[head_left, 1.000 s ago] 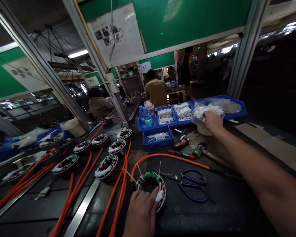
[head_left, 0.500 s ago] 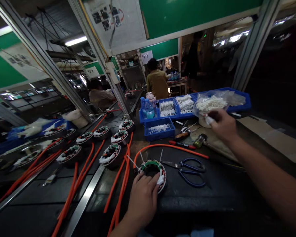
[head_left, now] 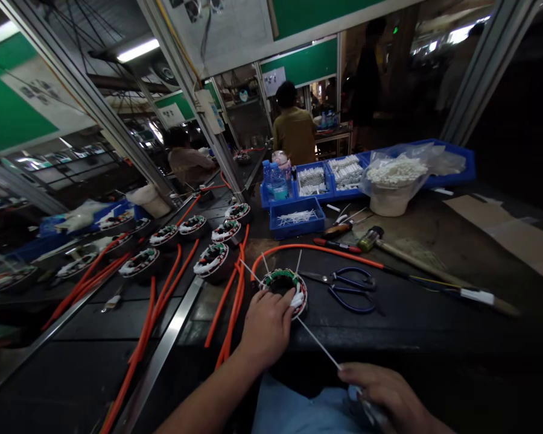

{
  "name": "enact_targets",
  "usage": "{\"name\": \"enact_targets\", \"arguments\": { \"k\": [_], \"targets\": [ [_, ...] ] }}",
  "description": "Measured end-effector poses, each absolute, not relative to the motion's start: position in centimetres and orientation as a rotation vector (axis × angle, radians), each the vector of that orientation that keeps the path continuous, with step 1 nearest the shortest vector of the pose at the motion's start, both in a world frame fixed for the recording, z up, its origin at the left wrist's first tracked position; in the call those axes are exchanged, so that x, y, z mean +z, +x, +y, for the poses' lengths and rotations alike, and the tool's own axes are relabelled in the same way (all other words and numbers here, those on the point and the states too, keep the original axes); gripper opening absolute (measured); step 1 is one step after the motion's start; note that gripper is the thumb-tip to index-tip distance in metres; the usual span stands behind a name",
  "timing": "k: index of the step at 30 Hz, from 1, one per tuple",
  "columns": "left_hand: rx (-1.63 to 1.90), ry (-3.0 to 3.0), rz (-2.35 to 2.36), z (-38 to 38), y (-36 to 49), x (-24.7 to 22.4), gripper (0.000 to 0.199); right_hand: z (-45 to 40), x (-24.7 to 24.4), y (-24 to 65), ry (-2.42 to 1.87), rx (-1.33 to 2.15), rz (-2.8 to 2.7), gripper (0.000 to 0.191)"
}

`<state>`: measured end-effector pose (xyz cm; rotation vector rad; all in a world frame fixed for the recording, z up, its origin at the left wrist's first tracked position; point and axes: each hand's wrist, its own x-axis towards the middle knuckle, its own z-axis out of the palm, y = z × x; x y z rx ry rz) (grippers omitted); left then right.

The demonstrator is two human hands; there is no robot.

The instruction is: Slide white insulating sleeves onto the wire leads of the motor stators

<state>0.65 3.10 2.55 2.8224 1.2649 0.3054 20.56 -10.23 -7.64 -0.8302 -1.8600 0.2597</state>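
My left hand (head_left: 268,322) presses its bent fingers on the near-left rim of a ring-shaped motor stator (head_left: 301,293) with green, white and red-striped wiring. Thin white ties (head_left: 298,261) stick up from the stator's far side. From its near edge a thin white cable tie (head_left: 319,342) runs slanting down to my right hand (head_left: 380,389), low at the bench's front edge. The thumb and fingers of that hand pinch its end. A pale, blurred item below those fingers cannot be made out. Blue-handled scissors (head_left: 350,289) lie right of the stator.
Blue bins (head_left: 298,218) of white ties and tubes stand at the back, beside a bagged white tub (head_left: 389,199). A mallet (head_left: 425,262) and an orange cable (head_left: 308,246) lie behind the scissors. More stators (head_left: 212,263) stand left. Co-workers (head_left: 295,129) sit beyond.
My right hand has come from beside the white tub down to the bench's front edge, where it pinches the tie. My left hand stays on the stator. The view has shifted slightly.
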Motion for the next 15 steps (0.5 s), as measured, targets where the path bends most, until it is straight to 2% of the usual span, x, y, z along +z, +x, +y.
{"name": "enact_targets", "arguments": {
  "k": [8,15],
  "targets": [
    [0.253,2.832,1.257,3.2,0.8,2.7,0.035,-11.2,-7.1,20.6,-0.938,0.421,-1.803,0.033],
    [0.123,2.825,1.288,2.8,1.1,3.2,0.037,-11.1,-7.3,21.1,-0.855,0.529,-1.81,0.03]
  ]
}}
